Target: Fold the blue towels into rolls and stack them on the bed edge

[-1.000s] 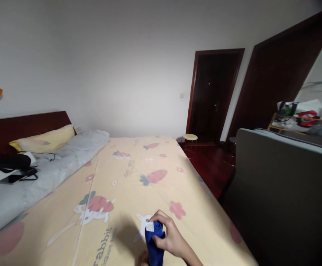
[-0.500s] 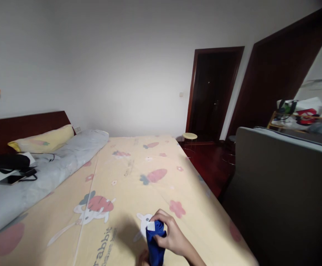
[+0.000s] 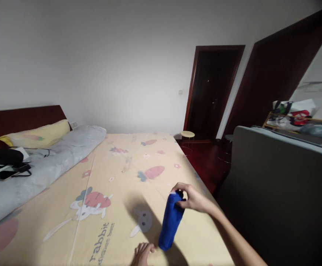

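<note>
A rolled-up blue cloth (image 3: 171, 223) stands tilted over the bed, its top leaning right. A scrap of white, like a label, shows at its upper end. My right hand (image 3: 188, 197) grips that upper end between thumb and fingers. Just left of the roll's lower end is my left hand (image 3: 143, 253), apart from it, with fingers loosely bent, thumb out and nothing in it. Whether the roll's bottom touches the sheet is hard to tell. Beneath lies the cream bed sheet (image 3: 116, 210), printed with rabbits and carrots.
Along the bed's left side lie a grey quilt (image 3: 64, 159), a yellow pillow (image 3: 39, 135), a phone (image 3: 7, 174) and a black bag (image 3: 4, 157). A round stool (image 3: 187, 134) stands near the dark door (image 3: 205, 92). A large dark panel (image 3: 277, 192) rises on the right.
My right hand has lifted the rolled cloth and carried it right, tilting it. My left hand has let go of its lower part and now shows more fully beside it.
</note>
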The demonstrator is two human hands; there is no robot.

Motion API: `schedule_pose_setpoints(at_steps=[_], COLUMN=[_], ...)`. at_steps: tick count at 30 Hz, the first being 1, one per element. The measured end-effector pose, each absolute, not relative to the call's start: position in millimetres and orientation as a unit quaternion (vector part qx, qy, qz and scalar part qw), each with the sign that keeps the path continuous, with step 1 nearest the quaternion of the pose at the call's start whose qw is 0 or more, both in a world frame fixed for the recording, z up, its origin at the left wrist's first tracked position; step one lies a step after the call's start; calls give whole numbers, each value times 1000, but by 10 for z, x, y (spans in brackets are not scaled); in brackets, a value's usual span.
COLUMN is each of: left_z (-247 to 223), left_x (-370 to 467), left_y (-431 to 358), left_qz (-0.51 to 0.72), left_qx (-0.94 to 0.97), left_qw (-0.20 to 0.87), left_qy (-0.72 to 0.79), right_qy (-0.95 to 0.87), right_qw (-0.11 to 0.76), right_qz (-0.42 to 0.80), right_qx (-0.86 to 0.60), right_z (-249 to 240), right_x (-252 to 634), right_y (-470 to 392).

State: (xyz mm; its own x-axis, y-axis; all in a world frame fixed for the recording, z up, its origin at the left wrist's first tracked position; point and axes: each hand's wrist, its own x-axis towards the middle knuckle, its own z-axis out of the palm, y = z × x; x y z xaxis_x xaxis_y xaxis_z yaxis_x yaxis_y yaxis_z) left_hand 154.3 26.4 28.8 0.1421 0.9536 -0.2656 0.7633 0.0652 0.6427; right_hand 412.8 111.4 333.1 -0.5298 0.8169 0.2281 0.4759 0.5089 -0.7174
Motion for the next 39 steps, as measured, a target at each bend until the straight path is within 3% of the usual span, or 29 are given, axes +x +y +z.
schedule_pose_setpoints(at_steps=[7, 13, 17, 25, 28, 39], left_z=[25, -169, -161, 131, 215, 366], left_x=[1436, 1429, 1410, 1496, 1549, 1585], left_y=[328, 365, 371, 337, 312, 266], left_qz=[127, 143, 145, 78, 60, 57], left_qx=[757, 752, 759, 750, 739, 727], left_qw=[326, 325, 332, 333, 321, 328], left_qy=[552, 555, 540, 566, 589, 601], right_qy=[-873, -839, -832, -826, -785, -752], right_qw=[98, 133, 126, 118, 146, 120], right_qz=[29, -149, -232, -295, -338, -340], right_qx=[-477, -507, -488, -466, -498, -551], right_z=[3775, 3729, 3144, 982, 406, -139], right_x=[4843, 5248, 5543, 5919, 6062, 6287], right_y=[1928, 2370, 2324, 1266, 955, 521])
